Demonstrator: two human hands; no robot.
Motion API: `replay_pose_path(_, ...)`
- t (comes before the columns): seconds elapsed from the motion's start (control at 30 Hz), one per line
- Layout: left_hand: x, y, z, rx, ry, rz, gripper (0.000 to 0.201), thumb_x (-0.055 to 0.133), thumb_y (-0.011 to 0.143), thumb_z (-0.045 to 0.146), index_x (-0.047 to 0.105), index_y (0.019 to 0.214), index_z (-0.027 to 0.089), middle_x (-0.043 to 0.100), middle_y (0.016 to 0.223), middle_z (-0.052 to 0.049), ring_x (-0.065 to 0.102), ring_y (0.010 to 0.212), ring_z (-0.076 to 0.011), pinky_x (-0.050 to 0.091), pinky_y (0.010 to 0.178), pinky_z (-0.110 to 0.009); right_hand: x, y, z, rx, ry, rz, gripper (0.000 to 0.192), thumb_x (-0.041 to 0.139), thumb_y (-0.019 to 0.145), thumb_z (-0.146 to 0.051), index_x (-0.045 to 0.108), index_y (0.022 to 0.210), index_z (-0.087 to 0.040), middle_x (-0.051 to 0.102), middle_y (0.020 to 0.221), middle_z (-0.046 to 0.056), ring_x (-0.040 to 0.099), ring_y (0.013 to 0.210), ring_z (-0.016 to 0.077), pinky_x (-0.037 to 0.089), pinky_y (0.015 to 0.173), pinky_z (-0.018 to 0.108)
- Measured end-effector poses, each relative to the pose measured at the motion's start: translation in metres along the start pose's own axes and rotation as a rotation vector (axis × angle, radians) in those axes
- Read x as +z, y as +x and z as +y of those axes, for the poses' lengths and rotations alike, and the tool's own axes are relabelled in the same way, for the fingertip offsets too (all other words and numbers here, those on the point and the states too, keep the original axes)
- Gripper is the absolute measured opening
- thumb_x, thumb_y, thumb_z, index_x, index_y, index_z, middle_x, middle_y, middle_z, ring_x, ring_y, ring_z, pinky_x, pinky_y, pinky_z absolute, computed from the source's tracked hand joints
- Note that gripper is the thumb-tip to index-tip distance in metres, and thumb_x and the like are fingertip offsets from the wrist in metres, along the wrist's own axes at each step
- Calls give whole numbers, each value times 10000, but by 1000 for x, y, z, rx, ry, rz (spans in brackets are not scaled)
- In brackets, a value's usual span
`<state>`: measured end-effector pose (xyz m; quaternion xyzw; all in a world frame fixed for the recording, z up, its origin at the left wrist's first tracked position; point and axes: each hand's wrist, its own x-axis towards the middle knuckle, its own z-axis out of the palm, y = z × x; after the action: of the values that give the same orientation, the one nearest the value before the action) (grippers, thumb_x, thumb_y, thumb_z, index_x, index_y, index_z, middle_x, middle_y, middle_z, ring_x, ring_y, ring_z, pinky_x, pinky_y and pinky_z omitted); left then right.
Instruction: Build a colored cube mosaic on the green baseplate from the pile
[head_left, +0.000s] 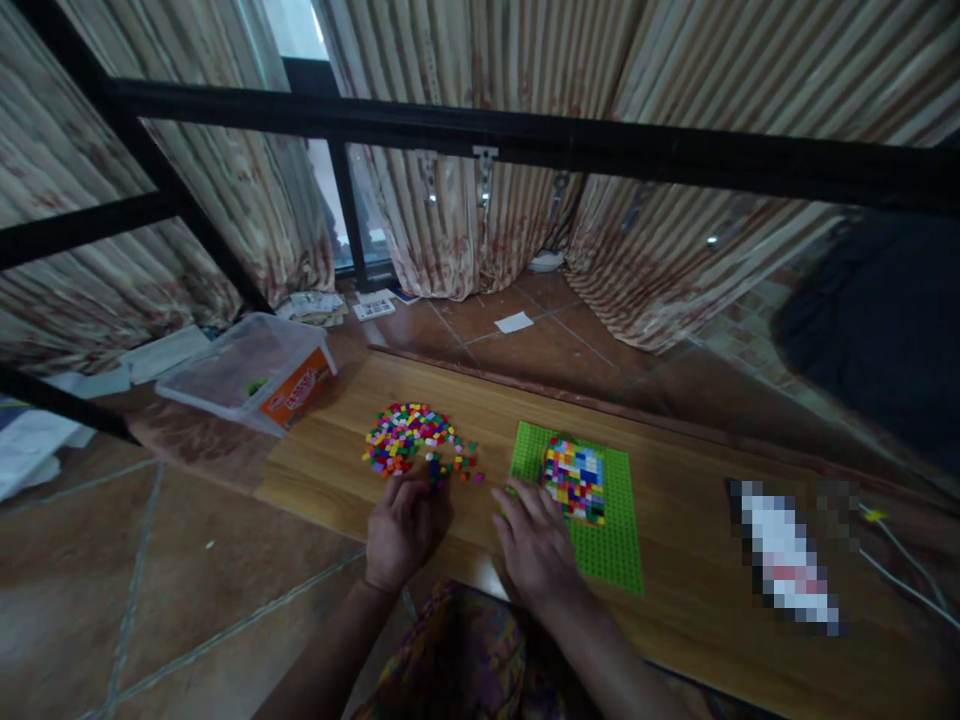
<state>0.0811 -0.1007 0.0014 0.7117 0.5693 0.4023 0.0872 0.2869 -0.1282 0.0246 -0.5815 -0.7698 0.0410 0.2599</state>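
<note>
From the head camera, a low wooden counter point(697, 520) lies across a tiled floor point(112, 590), with striped curtains point(465, 210) hanging behind a black metal frame point(525, 140); on the counter's left part sits a heap of small coloured bricks point(409, 437), red, yellow, green, white and pink mixed, with a few strays scattered to its right; the left hand point(399, 530) rests palm down at the near edge of that heap, its fingers curled onto the nearest bricks, though whether it pinches one I cannot tell; the right hand point(534, 545) lies palm down just beside it, the two hands apart, fingers loosely spread and clamped on nothing visible, their tips touching the near left corner of a green baseplate point(619, 545); on the baseplate's upper middle stands a patch of assembled coloured bricks point(574, 480), just beyond the right fingertips; to the left of the counter, on the floor, lies a clear plastic tub point(240, 370) with an orange label, tilted; to the right a blurred patch hides some object, with pale cables point(904, 565) running past it; patterned cloth shows at the bottom edge between the forearms.
</note>
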Motion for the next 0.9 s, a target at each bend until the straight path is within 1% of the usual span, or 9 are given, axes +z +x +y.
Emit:
replay_pose_path(0.1, 0, -1, 0, -11, -27, -13, 161, 450, 866, 139, 600, 894, 192, 627, 960, -63, 638, 893, -158, 542, 774, -273, 12, 23, -16, 25, -7, -60, 285, 458, 935, -153, 641, 1146, -212, 658, 1087, 96, 580, 1005, 244, 456, 930, 411)
replay_pose_path(0.23, 0, -2, 0, -13, -38, -18, 160, 449, 867, 134, 595, 901, 192, 623, 974, -67, 638, 894, -160, 543, 777, -277, 24, 45, -19, 40, -73, -108, 233, 469, 914, -106, 668, 973, -212, 656, 914, 91, 569, 903, 247, 453, 850, 392)
replay_pose_path(0.3, 0, -3, 0, -18, -26, -22, 155, 450, 869, 134, 590, 902, 192, 621, 982, -68, 638, 885, -159, 542, 771, -275, 28, 49, -16, 40, -105, -128, 232, 463, 912, -93, 665, 913, -208, 649, 867, 89, 566, 875, 247, 449, 830, 386)
replay_pose_path(0.4, 0, -3, 1, -26, -18, -27, 160, 443, 876, 138, 588, 910, 194, 624, 985, -71, 638, 888, -162, 543, 764, -275, 32, 48, -12, 47, -105, -127, 230, 452, 926, -102, 655, 882, -201, 643, 848, 86, 575, 871, 244, 453, 817, 375)
replay_pose_path(0.5, 0, -3, 0, -18, -31, -19, 171, 439, 877, 141, 597, 915, 196, 631, 983, -74, 640, 919, -168, 545, 776, -279, 32, 43, -14, 65, -1, -89, 224, 431, 948, -130, 634, 891, -205, 646, 860, 73, 601, 868, 223, 472, 786, 345)
replay_pose_path(0.6, -2, -2, -1, -14, -59, -4, 167, 449, 878, 153, 604, 924, 195, 635, 989, -74, 640, 930, -168, 546, 791, -285, 24, 31, -20, 74, 203, -60, 228, 408, 965, -169, 627, 933, -224, 665, 881, 49, 638, 834, 185, 500, 741, 298)
replay_pose_path(0.7, -5, -3, 0, -12, -76, 11, 155, 469, 885, 167, 599, 964, 193, 629, 1005, -75, 634, 958, -171, 541, 813, -286, 10, 14, -20, 124, 375, -36, 212, 434, 959, -219, 643, 955, -248, 685, 887, 36, 660, 816, 177, 524, 731, 287)
replay_pose_path(0.8, -6, -7, 8, -4, -84, 30, 173, 495, 882, 162, 586, 1024, 195, 618, 1020, -75, 629, 965, -170, 538, 808, -277, -8, -1, -10, 207, 469, 6, 200, 466, 945, -257, 666, 961, -262, 693, 890, 37, 666, 814, 181, 538, 730, 293)
replay_pose_path(0.9, 0, -7, 27, 23, -139, -28, 239, 486, 882, 145, 573, 1097, 203, 609, 1073, -84, 624, 989, -172, 540, 816, -284, -28, -7, 10, 291, 475, 69, 217, 477, 941, -268, 694, 954, -265, 697, 933, 46, 666, 875, 189, 537, 777, 310)
